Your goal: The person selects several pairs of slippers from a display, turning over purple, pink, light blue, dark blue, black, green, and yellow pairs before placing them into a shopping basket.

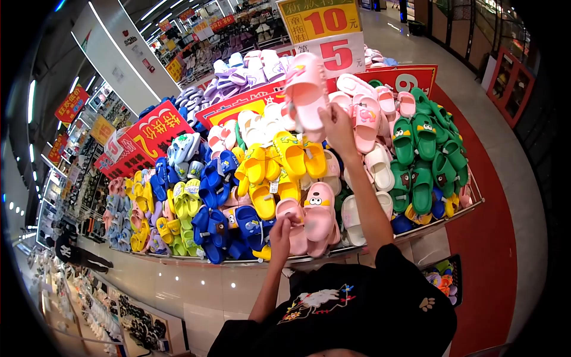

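Observation:
My right hand [338, 130] is raised over the far part of the display, its fingers closed on the edge of light pink slippers [308, 89] held upright. Lower down, at the near edge of the pile, my left hand [280, 233] pinches the side of a pink slipper [290, 212]. Beside it lies another pink slipper with a cartoon face [319, 208]. Yellow slippers [256, 166] are heaped just beyond my left hand, and blue slippers [215, 184] are to its left. White slippers [355, 220] rest under my right forearm.
Green slippers [421, 184] fill the right end of the rack, whose metal rim [461, 209] runs along the front. Red price signs [154, 137] and a yellow-and-white sign [327, 35] stand among the piles. A person [77, 250] is at the far left. A bin of footwear [443, 276] sits low at right.

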